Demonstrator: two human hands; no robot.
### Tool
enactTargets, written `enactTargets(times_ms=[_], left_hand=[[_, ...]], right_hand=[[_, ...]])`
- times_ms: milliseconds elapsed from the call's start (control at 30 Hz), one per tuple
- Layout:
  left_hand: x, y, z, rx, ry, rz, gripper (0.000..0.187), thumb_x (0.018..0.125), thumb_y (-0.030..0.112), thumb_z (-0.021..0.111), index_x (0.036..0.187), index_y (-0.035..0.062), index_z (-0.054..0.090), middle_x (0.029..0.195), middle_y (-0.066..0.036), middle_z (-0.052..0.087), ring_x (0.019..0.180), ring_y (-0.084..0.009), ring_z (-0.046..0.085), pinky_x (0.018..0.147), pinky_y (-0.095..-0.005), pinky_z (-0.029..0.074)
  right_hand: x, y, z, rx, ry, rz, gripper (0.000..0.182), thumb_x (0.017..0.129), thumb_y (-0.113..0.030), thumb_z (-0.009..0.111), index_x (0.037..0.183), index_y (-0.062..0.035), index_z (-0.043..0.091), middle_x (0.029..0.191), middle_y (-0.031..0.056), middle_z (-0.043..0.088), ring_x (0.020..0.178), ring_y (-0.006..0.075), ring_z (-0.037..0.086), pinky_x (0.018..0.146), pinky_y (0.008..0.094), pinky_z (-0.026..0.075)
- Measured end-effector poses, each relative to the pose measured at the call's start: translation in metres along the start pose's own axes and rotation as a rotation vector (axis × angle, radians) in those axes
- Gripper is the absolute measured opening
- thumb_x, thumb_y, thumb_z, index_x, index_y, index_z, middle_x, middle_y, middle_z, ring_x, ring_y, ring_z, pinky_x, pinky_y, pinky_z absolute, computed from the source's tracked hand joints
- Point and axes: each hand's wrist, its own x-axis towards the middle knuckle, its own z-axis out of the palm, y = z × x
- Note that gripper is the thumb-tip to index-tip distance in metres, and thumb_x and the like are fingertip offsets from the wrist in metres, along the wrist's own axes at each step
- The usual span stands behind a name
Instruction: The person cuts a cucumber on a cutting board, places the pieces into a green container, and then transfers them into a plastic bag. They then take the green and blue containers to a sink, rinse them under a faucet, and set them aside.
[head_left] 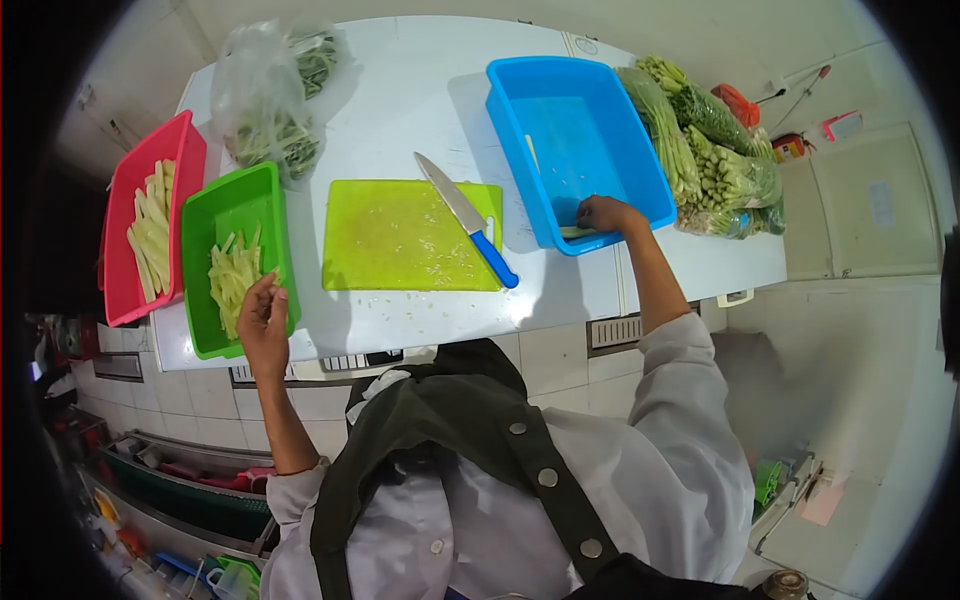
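My right hand (608, 215) reaches into the near right corner of a blue basin (655, 205), its fingers closed on a pale green vegetable stick (577, 232). Another pale stick (532, 153) lies by the basin's left wall. My left hand (264, 318) is at the right rim of a green basin (200, 215), fingers curled together; what they hold, if anything, I cannot make out. Cut pale green vegetable strips (232, 275) lie in that basin. Between my hands, a knife (465, 215) with a blue handle lies across a yellow-green cutting board (390, 235) scattered with small bits.
A pink basin (190, 150) with longer pale sticks (153, 235) stands at the far left. Behind the green basin are clear plastic bags (262, 110) of green vegetables. Bundled green vegetables (705, 150) are heaped right of the blue basin. The white table's (420, 330) near edge is before my apron.
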Motion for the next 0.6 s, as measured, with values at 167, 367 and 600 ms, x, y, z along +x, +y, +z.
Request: enactTargets(times_ms=[167,367,600], left_hand=[[-0.01,0.013,0.059,-0.039,-0.196,0.003,0.028,0.095,0.007,0.062,0.121,-0.0024,0.061,0.095,-0.001,0.062,0.088,-0.009,0.059,0.083,-0.0236,0.047],[-0.019,0.033,0.101,0.04,-0.34,0.017,0.029,0.092,0.008,0.066,0.12,-0.0014,0.062,0.098,-0.006,0.065,0.09,-0.0126,0.061,0.085,-0.0278,0.05],[-0.015,0.03,0.13,-0.145,-0.566,-0.048,0.032,0.093,0.011,0.067,0.122,0.0001,0.062,0.1,-0.008,0.065,0.095,-0.0124,0.063,0.08,-0.0267,0.052]], right_hand=[[-0.007,0.0,-0.012,-0.022,-0.308,-0.013,0.049,0.075,-0.053,0.076,0.097,-0.009,0.075,0.09,0.0101,0.072,0.087,0.0262,0.067,0.076,0.0371,0.05],[-0.017,0.0,-0.022,-0.073,-0.282,-0.035,0.036,0.083,-0.045,0.073,0.088,-0.0089,0.073,0.079,0.0086,0.069,0.076,0.0221,0.064,0.069,0.0382,0.047],[-0.097,-0.089,-0.07,0.506,0.088,-0.116,0.024,0.094,-0.02,0.063,0.093,0.0028,0.068,0.071,0.0073,0.064,0.057,0.0139,0.06,0.053,0.0309,0.048]])
